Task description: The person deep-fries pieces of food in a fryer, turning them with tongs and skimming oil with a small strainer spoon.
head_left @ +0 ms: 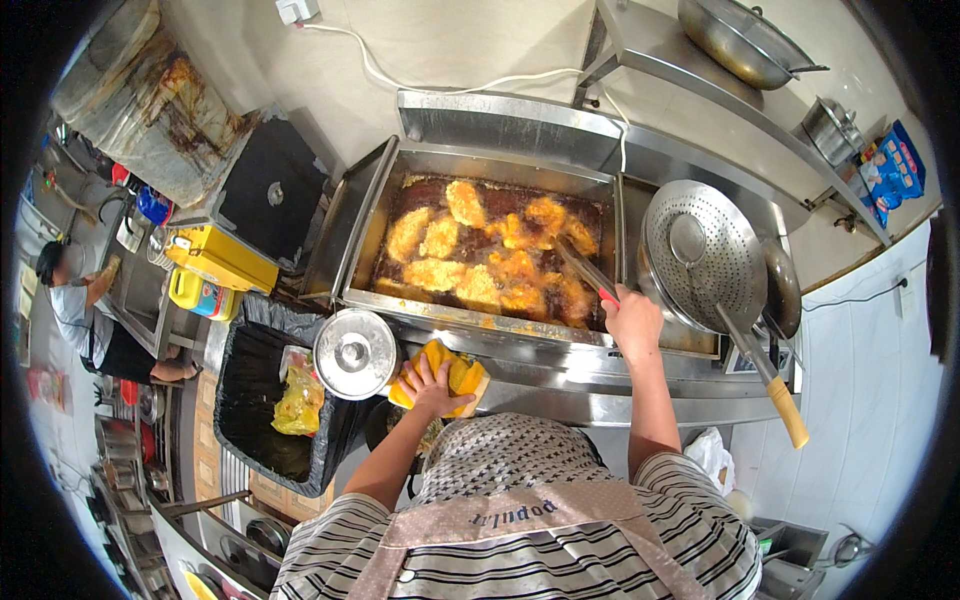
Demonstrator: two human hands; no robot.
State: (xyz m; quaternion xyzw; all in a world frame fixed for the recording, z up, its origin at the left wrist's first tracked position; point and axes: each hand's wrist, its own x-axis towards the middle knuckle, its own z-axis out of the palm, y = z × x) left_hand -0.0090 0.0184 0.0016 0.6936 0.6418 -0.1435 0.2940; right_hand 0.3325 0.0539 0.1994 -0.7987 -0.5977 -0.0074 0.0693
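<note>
My right hand (634,324) grips the red handle of metal tongs (583,264), whose far end reaches into the hot oil. Steam or bubbling blurs the tongs' tips, so I cannot tell whether they pinch a piece. Golden breaded pieces (434,274) float in the deep fryer (480,319), paler on the left and darker orange on the right. My left hand (430,386) rests with spread fingers on a folded yellow cloth (466,373) at the fryer's front ledge. Touching distance from it is a round metal lid (355,354) with a knob.
A large perforated skimmer (705,255) with a wooden handle lies over a pot at right. A black-lined bin (251,405) holding a yellow plastic bag stands at left. Above right is a steel shelf (697,67) with a wok (739,45). Another person (82,315) works at far left.
</note>
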